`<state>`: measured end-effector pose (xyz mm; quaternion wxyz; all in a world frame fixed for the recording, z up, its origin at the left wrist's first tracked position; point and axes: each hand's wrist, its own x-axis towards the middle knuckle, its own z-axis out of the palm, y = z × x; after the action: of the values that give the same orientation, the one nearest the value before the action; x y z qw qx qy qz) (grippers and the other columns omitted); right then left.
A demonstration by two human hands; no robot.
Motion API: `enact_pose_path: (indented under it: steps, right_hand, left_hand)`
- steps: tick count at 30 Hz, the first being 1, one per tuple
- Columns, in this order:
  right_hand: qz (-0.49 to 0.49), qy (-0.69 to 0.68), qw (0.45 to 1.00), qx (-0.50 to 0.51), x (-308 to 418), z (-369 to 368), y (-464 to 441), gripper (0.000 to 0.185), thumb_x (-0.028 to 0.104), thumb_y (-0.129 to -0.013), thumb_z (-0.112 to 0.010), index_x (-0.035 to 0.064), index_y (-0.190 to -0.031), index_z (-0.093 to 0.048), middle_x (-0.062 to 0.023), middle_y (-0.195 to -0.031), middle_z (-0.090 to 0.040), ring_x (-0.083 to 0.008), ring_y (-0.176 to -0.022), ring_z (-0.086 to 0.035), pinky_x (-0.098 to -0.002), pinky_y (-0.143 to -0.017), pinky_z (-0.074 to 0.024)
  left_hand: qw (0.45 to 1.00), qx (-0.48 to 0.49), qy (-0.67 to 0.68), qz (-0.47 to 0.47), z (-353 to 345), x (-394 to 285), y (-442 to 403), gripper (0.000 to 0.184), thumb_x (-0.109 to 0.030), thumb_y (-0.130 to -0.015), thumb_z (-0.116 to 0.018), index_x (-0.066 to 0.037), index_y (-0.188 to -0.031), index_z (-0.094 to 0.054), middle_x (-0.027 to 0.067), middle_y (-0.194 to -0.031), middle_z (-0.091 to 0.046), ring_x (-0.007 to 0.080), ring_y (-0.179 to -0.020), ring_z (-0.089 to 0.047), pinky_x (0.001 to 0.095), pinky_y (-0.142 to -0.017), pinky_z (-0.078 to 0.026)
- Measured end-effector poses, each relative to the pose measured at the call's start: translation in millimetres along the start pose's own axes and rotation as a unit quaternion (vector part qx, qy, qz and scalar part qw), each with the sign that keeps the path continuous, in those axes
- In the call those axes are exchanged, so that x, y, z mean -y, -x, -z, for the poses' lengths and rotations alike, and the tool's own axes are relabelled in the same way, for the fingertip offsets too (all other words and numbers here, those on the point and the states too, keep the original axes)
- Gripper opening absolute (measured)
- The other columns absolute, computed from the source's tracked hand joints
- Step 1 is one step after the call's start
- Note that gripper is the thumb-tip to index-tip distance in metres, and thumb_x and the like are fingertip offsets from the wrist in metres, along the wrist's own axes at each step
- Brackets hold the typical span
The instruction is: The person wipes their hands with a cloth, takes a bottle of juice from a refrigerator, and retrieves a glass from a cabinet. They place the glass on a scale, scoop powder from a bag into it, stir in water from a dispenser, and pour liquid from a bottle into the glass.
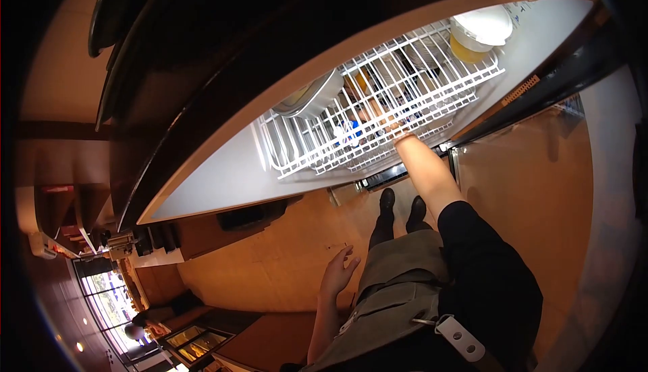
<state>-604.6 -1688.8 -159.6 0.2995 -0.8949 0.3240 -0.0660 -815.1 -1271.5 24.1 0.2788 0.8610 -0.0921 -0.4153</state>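
My right arm reaches into a lit refrigerator (209, 176) with a white interior. Below the top white wire shelf (486, 73), my right hand (383, 117) shows only in pieces between the wires, and its fingers are too covered to read. Near it lie a blue-and-white item (349, 132) and other goods I cannot make out. On the top shelf stand a lidded tub (468, 49) with yellowish contents and a round white container (310, 98). My left hand (337, 272) hangs beside my apron (398, 271), fingers apart, holding nothing.
More wire shelves lie under the top one. A dark door edge (540, 95) borders the refrigerator on the right. My shoes stand on the brown floor (270, 264). Farther off at lower left are a glass-fronted case (196, 341), another person (138, 331) and a bright window (111, 294).
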Motion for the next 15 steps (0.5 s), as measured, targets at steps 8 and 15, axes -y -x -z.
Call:
enact_pose_path:
  steps: [8, 15]
  right_hand:
    - [0.021, 0.001, 1.0, -0.004, -18, 7, -4, 0.083, 0.034, -0.078, -0.081, -0.0014, -0.144, -0.046, -0.0225, -0.132, -0.058, -0.0341, -0.124, -0.056, -0.0427, -0.107, -0.0447]
    - [0.067, -0.018, 0.997, -0.021, -54, 33, 27, 0.085, 0.036, -0.078, -0.082, -0.0019, -0.144, -0.046, -0.0232, -0.134, -0.057, -0.0353, -0.126, -0.054, -0.0434, -0.109, -0.0437]
  left_hand:
    - [0.957, 0.052, 0.235, -0.16, -12, -75, -92, 0.065, -0.02, -0.099, -0.072, -0.005, -0.153, -0.042, 0.015, -0.15, -0.052, 0.0241, -0.129, -0.056, 0.0371, -0.106, -0.048]
    - [0.935, -0.095, 0.329, -0.091, -37, -76, -260, 0.096, -0.025, -0.087, -0.084, 0.003, -0.153, -0.021, 0.0205, -0.137, -0.052, 0.021, -0.108, -0.06, 0.0332, -0.082, -0.053]
